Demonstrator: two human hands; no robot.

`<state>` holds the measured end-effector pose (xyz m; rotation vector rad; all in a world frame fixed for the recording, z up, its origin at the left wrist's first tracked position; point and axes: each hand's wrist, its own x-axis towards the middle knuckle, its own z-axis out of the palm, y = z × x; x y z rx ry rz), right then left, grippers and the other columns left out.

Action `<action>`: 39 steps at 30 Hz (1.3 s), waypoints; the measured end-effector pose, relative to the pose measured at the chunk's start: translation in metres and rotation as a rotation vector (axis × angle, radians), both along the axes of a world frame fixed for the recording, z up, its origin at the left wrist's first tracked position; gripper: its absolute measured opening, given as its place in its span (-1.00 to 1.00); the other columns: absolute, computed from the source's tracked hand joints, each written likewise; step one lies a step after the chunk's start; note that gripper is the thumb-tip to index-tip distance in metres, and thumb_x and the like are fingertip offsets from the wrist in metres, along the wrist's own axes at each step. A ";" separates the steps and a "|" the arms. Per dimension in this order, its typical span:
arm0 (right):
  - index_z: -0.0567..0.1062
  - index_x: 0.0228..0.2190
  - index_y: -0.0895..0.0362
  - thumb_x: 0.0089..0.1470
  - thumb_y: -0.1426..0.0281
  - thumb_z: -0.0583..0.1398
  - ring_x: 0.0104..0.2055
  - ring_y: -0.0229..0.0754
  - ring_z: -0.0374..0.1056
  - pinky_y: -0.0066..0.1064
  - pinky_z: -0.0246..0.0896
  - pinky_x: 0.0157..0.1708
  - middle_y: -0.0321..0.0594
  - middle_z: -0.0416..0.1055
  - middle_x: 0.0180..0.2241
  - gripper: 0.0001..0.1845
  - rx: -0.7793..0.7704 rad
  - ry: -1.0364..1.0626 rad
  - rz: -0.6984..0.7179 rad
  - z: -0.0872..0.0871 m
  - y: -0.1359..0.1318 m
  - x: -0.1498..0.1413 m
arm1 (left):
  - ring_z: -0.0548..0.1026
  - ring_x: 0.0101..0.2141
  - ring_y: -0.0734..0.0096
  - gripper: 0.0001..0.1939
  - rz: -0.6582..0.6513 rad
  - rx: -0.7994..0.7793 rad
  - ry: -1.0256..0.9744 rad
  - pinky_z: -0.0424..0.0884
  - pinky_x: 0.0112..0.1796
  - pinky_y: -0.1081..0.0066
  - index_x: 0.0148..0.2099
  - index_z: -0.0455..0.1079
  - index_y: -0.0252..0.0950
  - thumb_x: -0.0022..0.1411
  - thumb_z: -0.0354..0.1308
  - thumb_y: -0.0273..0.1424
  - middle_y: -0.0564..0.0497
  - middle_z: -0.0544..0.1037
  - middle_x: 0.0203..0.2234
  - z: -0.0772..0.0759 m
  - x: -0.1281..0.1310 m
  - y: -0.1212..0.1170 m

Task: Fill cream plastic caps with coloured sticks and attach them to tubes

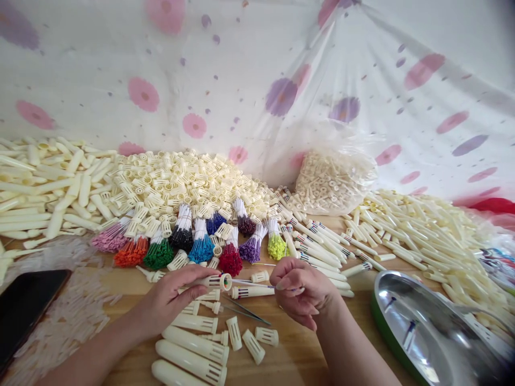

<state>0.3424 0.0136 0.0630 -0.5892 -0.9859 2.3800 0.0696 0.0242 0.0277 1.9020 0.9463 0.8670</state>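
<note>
My left hand (171,295) is closed on a cream slotted pen barrel (215,281), its round open end facing right with coloured bits inside. My right hand (301,292), fingers pinched, holds a thin pen refill (251,283) that points left toward that opening; whether it enters is unclear. Just below lie a cream pen (254,291) with coloured sliders and metal tweezers (247,311). Long cream barrels (191,359) rest in a row under my left hand. Loose slotted sleeves (253,346) lie beside them.
Behind my hands stand bundles of coloured refills (201,241). A heap of slotted sleeves (177,174), a plastic bag of small parts (332,179) and piled barrels (422,236) line the back. At right is a metal pan (438,327); at left, a phone (30,308).
</note>
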 end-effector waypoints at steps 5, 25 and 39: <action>0.18 -0.77 0.13 -0.21 0.47 0.07 -0.90 -0.39 0.06 -0.62 0.07 -0.91 -0.39 0.16 -0.88 -0.78 -0.005 0.019 0.003 -0.002 0.001 -0.001 | 0.57 -0.19 0.27 -0.69 -0.036 -0.001 0.046 0.45 -0.17 0.48 -0.06 0.51 -0.04 0.16 0.15 -0.45 0.02 0.63 -0.20 -0.003 0.000 0.000; 0.19 -0.75 0.12 -0.17 0.49 0.03 -0.92 -0.34 0.08 -0.59 -0.01 -0.95 -0.40 0.17 -0.88 -0.79 0.014 0.030 0.083 -0.014 0.005 -0.012 | 0.54 -0.14 0.31 -0.71 -0.085 0.017 0.136 0.43 -0.12 0.45 -0.02 0.47 -0.08 0.22 0.09 -0.40 0.02 0.60 -0.15 -0.007 0.000 0.000; 0.20 -0.77 0.14 -0.23 0.48 0.05 -0.87 -0.31 0.18 -0.59 0.09 -0.90 -0.38 0.21 -0.87 -0.82 -0.022 -0.055 0.073 -0.023 0.014 -0.007 | 0.56 -0.16 0.25 -0.73 -0.010 -0.136 0.106 0.49 -0.19 0.41 -0.08 0.52 -0.07 0.16 0.14 -0.36 0.00 0.62 -0.16 -0.005 0.003 -0.003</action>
